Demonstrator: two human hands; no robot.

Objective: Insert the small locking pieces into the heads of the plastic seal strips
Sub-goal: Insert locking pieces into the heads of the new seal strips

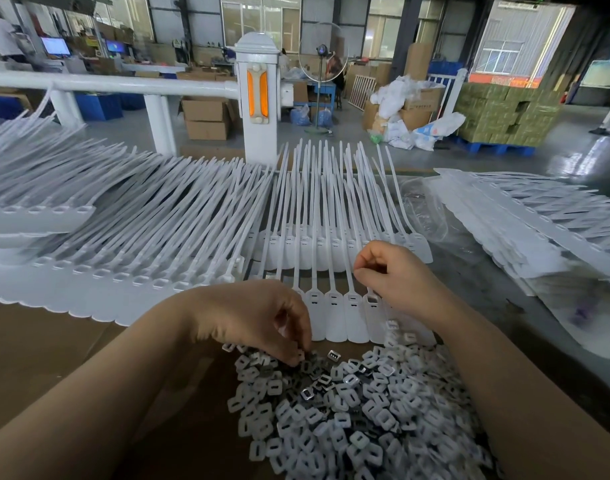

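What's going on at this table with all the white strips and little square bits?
A person is fitting locking pieces into plastic seal strips. The left hand is picking at the pile of small locking pieces on the cardboard, fingers pinching one at the pile's edge. The right hand hovers, fingers curled, over the near row of strips, by an open head. More strips lie fanned out to either side.

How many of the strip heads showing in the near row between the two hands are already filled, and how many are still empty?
Filled heads: 3
Empty heads: 1
Total: 4
Any heads hidden under the left hand or right hand are not counted.
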